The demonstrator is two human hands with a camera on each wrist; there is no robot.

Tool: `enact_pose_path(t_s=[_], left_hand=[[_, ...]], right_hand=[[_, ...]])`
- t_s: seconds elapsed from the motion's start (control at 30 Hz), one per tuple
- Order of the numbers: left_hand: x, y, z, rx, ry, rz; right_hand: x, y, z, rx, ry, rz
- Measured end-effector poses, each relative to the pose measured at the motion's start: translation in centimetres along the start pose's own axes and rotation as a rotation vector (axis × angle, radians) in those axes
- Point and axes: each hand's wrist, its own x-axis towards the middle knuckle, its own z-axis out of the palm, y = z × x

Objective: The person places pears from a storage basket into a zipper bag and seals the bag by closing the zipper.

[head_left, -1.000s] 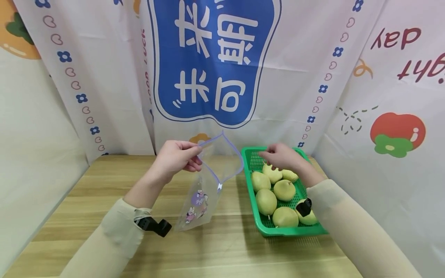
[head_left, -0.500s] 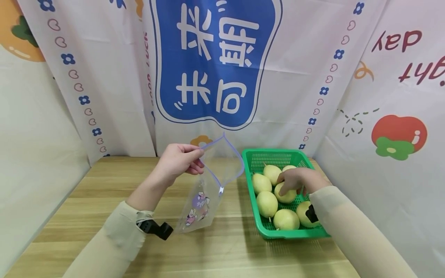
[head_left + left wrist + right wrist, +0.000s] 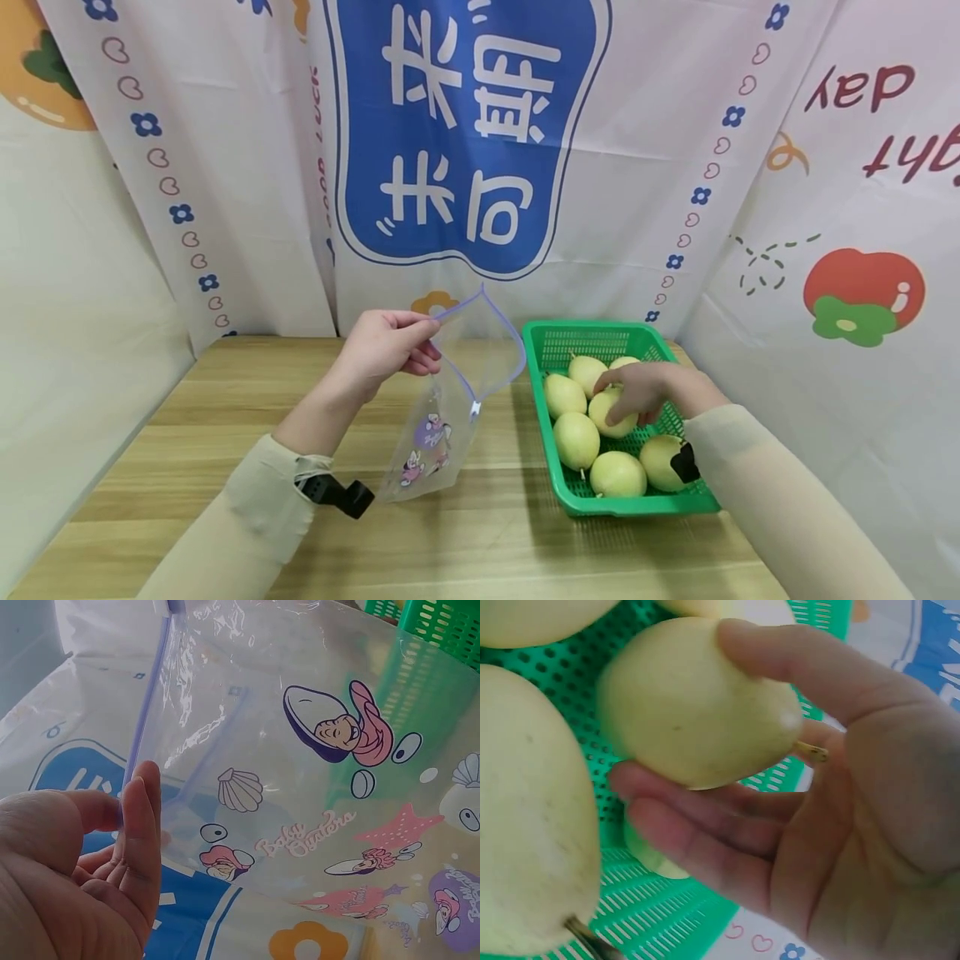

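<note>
My left hand [image 3: 393, 350] pinches the purple-edged rim of a clear zip bag [image 3: 300, 787] printed with cartoon oysters and shells. The bag hangs over the table with its mouth spread wide and a white slider [image 3: 476, 408] at the near corner. My right hand [image 3: 647, 392] is down in the green basket [image 3: 555, 475], its thumb and fingers curled round a pale yellow pear [image 3: 697, 705]. In the right wrist view the thumb presses on one side of that pear and the fingers lie along the other; its stem points toward the palm.
Several more pears lie in the basket, one of them a large pear [image 3: 525, 810] near the right hand. The basket stands on the right of the wooden table [image 3: 480, 550]. A printed cloth [image 3: 630, 125] hangs behind the table.
My right hand has come down from above the far part of the basket onto a middle pear and now grips it. The left hand and bag have stayed nearly still.
</note>
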Motion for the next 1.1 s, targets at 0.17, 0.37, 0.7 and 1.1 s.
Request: enact_pose_path(t_s=[0.17, 0.37, 0.7, 1.1], left_hand=[[0.0, 0.0, -0.1, -0.009, -0.001, 0.006], [-0.1, -0.1, -0.1, -0.017, -0.001, -0.001], [0.1, -0.4, 0.1, -0.019, 0.001, 0.001], [0.5, -0.7, 1.3, -0.026, -0.011, -0.003]], right_hand=[[-0.6, -0.4, -1.1, 0.08, 0.12, -0.11], [-1.3, -1.9, -1.9, 0.118, 0.282, -0.237], [-1.9, -6.2, -1.6, 0.396, 0.498, -0.405], [-2.9, -11.1, -1.0, 0.571, 0.584, -0.542]])
